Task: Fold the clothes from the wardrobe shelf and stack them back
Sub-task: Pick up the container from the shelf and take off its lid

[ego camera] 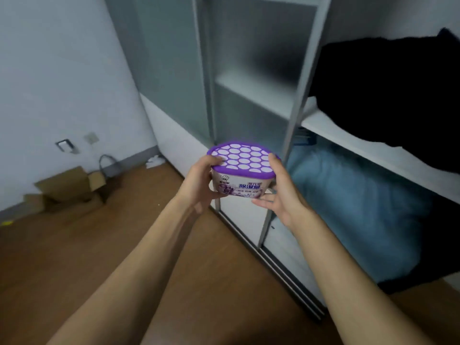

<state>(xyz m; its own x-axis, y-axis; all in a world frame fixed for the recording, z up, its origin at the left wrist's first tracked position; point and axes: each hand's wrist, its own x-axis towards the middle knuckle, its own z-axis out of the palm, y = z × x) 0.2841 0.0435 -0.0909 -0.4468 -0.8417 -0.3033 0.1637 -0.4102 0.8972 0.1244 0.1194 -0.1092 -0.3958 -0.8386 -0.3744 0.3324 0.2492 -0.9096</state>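
The person stands by the open wardrobe and holds a small white tub (237, 189) out in front, between both hands, over the wooden floor (99, 245). The tub has a purple lid (245, 159) dotted with pale oval openings, and a printed label on its near side. The left hand (199, 183) wraps the tub's left side, fingers curled round it and the thumb up at the lid's edge. The right hand (283, 195) takes the right side, thumb on the lid's rim and fingers reaching in under the base, so the tub is clasped from both ends.

The black clothes (388, 90) lie in a loose dark heap on the white wardrobe shelf (348, 143), up to the right and well apart from the hands. Below that shelf sits a blue, fluffy bundle of fabric (348, 207). A frosted sliding door (256, 70) in a grey frame stands just behind the tub.

Far to the left, against the pale wall (62, 70), an open cardboard box (69, 188) rests on the floor with a dark handled bag (109, 168) beside it.
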